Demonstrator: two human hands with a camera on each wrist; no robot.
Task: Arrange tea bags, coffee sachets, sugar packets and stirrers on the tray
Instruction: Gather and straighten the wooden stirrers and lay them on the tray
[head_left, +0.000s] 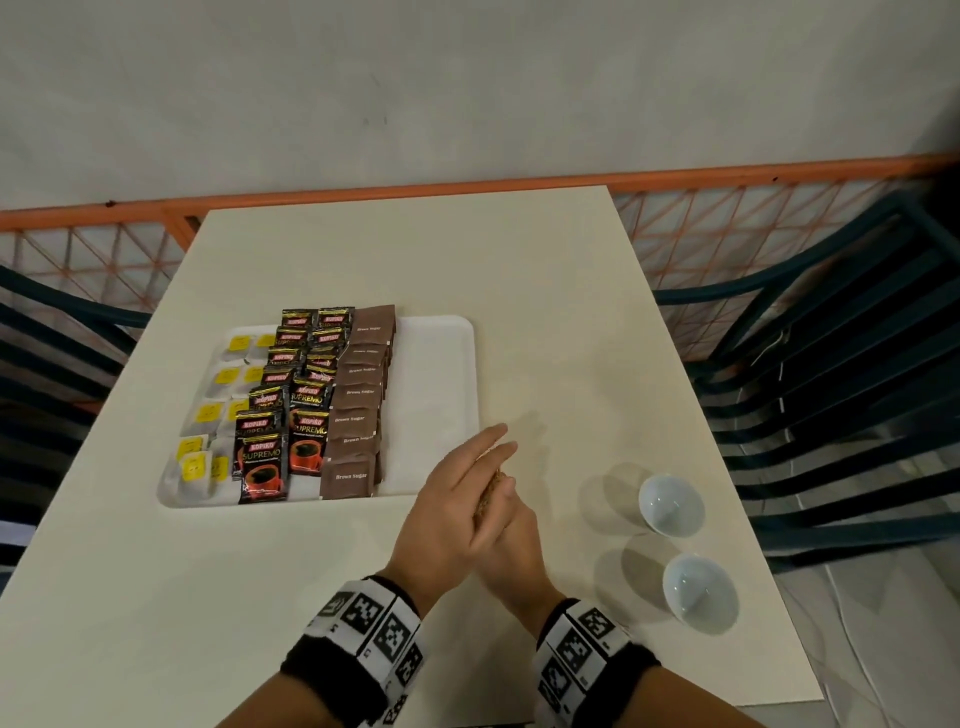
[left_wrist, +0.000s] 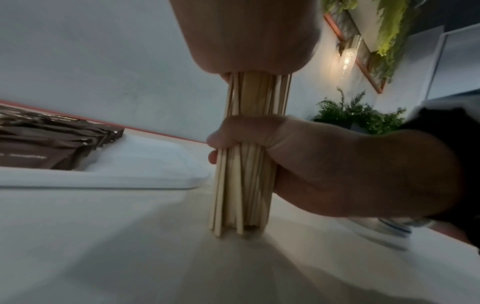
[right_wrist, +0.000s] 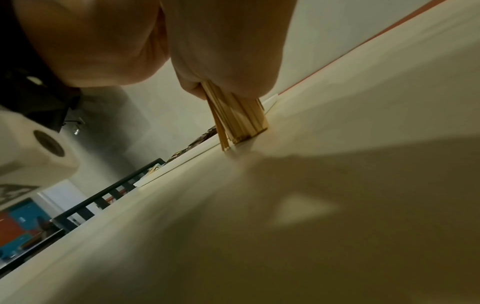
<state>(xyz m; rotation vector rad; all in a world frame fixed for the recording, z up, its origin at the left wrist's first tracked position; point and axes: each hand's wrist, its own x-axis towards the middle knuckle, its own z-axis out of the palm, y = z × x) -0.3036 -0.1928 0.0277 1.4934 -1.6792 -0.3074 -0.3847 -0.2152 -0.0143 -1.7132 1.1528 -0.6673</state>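
Wristbands (head_left: 374, 634) sat nearest. The right hand (left_wrist: 324, 168) curled its fingers round upright sticks (left_wrist: 244, 185), standing end-down on the table (head_left: 260, 597). The left hand (head_left: 452, 504) lay over their tops, fingers straight and together. Below the fingers a few sticks splayed; a slack grip would likely scatter them toward bowls (head_left: 671, 504) right of the fingers or the tray (head_left: 436, 374) beyond.

My left band (head_left: 311, 675) at 6 o'clock and right band (head_left: 639, 661) at 5: black cloth, white blocks (head_left: 371, 625) with black square codes.
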